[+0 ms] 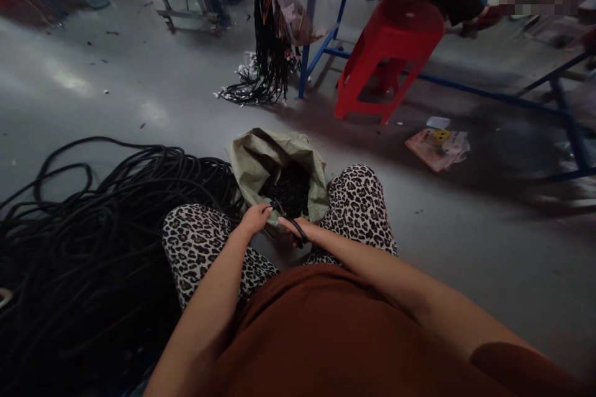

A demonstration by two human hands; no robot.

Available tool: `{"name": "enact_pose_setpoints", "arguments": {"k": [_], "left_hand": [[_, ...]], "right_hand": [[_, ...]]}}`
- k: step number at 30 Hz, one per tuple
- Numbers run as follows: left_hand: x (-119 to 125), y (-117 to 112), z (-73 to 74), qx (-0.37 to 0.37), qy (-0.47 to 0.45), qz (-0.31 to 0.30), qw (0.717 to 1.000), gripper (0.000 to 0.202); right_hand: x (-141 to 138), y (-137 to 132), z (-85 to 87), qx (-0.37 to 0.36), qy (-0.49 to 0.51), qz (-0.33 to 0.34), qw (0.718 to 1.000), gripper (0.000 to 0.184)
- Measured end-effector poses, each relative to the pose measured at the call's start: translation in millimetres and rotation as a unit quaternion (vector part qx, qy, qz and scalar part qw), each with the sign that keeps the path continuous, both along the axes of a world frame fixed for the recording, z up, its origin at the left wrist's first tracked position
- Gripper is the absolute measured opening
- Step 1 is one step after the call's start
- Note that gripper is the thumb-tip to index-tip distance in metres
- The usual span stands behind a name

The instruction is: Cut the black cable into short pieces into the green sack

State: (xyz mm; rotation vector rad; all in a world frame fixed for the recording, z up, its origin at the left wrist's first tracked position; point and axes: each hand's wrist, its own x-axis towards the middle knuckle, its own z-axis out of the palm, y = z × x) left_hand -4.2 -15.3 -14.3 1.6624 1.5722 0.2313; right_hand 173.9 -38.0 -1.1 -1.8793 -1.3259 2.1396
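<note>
over an open sack (pixel 261 158) of black pieces, left hand (pixel 255 218) and right hand (pixel 294 229) pinch a short black cable (pixel 289 223); keeping it taut between both grips looks wise.

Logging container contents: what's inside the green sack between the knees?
The green sack holds a dark heap of black cable pieces. The left hand and right hand hold one at its mouth. Anything deeper is covered by the heap.
</note>
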Motion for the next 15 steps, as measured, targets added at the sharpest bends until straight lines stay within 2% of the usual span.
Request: {"name": "enact_pose_setpoints", "arguments": {"k": [8,15], "left_hand": [[0.0,-1.5,-3.6,-0.012,-0.013,0.008,1.000,0.025],[-0.6,-2.0,-4.8,-0.014,-0.014,-0.010,1.000,0.026]], "right_hand": [[0.9,0.6,-1.2,0.024,-0.010,0.039,0.999,0.055],[1.0,0.9,-1.8,0.034,-0.033,0.072,0.996,0.059]]}}
